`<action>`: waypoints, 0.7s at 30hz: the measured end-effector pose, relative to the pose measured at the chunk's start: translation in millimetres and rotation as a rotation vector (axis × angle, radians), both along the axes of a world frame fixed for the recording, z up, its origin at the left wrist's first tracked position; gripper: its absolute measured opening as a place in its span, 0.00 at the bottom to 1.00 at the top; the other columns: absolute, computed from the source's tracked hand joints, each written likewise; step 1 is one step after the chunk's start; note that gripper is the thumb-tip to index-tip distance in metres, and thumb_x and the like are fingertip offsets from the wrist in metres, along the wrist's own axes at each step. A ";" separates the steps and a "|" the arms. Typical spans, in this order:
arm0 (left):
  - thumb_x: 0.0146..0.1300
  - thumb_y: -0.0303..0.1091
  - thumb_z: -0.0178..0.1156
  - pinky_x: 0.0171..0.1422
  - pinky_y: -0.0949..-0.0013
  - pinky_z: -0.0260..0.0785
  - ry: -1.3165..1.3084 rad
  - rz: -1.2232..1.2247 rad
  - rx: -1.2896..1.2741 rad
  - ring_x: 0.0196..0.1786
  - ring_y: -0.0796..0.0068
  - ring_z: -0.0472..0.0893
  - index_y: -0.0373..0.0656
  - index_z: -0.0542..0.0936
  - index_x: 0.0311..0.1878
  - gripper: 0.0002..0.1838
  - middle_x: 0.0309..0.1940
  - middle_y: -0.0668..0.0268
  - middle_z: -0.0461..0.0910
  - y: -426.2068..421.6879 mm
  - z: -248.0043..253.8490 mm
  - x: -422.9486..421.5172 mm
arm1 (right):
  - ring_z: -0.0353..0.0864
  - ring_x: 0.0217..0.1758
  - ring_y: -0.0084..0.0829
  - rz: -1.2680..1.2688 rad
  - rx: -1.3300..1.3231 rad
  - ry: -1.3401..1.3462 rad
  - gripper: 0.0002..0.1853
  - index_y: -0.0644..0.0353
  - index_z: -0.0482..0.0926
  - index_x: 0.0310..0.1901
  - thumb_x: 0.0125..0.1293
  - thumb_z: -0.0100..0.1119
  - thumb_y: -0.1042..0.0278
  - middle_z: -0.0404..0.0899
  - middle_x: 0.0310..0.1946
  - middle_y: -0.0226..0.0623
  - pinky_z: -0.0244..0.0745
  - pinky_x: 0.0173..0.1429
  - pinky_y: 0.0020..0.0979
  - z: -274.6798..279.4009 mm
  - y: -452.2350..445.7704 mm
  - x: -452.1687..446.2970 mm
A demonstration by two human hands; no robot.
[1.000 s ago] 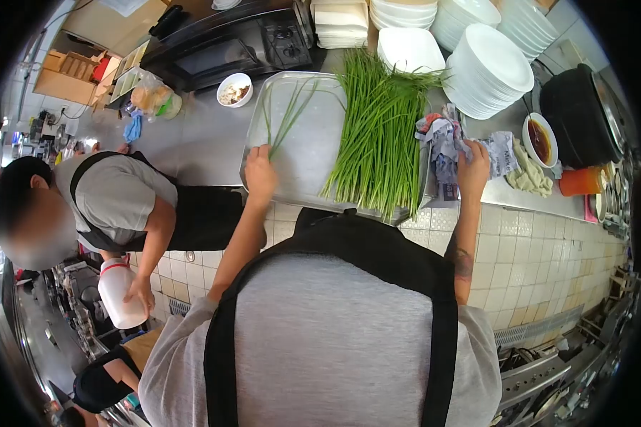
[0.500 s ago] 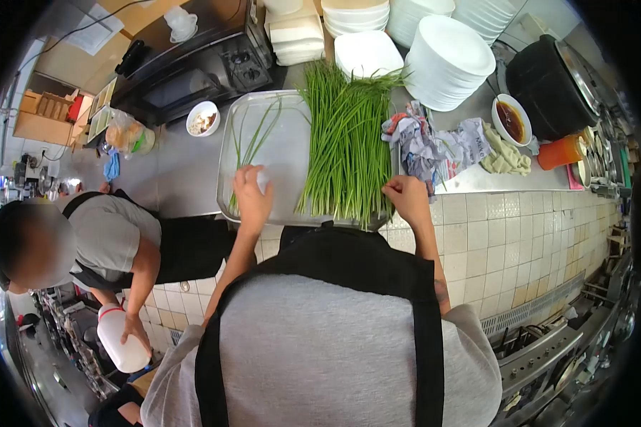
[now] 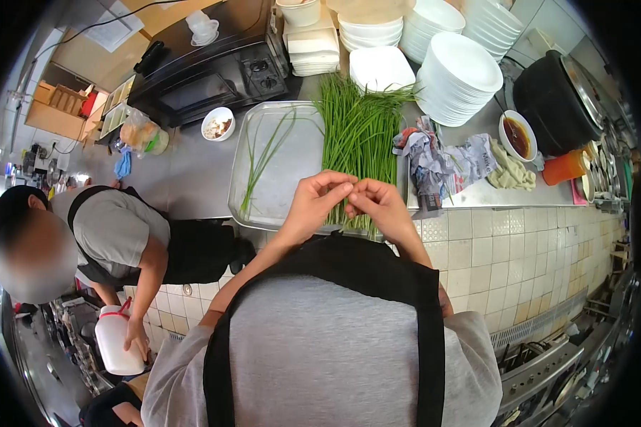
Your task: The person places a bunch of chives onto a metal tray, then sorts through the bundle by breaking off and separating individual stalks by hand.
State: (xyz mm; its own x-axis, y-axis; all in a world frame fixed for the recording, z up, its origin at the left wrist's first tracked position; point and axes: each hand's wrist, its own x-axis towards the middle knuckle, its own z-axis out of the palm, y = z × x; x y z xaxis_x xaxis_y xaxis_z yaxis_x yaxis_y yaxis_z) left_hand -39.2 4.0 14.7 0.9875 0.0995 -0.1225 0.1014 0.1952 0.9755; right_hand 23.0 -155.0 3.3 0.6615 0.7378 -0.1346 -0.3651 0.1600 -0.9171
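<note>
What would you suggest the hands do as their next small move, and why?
I would probably have the right hand pinch a few stalks from the pile. It meets the left hand over the pile's near end, while only a few loose stalks lie apart on the tray. Whether the fingertips hold anything is unclear.

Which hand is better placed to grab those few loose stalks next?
Likely the left hand: it's nearer the loose stalks in the tray; the right hand is over the big bundle.

Commercial kitchen, seemingly | stacked white plates point(image 3: 461, 71) | steel counter point(image 3: 192, 167) | tiled floor point(image 3: 491, 245) | apron-wearing co-worker point(image 3: 114, 228)
</note>
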 end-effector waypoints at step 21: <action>0.65 0.28 0.55 0.43 0.71 0.73 0.092 0.112 -0.347 0.34 0.77 0.77 0.34 0.77 0.43 0.08 0.31 0.65 0.78 4.8 0.8 -6.2 | 0.76 0.33 0.18 -0.135 0.019 -0.084 0.10 0.63 0.77 0.46 0.68 0.50 0.68 0.78 0.31 0.30 0.72 0.37 0.20 9.3 -9.6 -23.7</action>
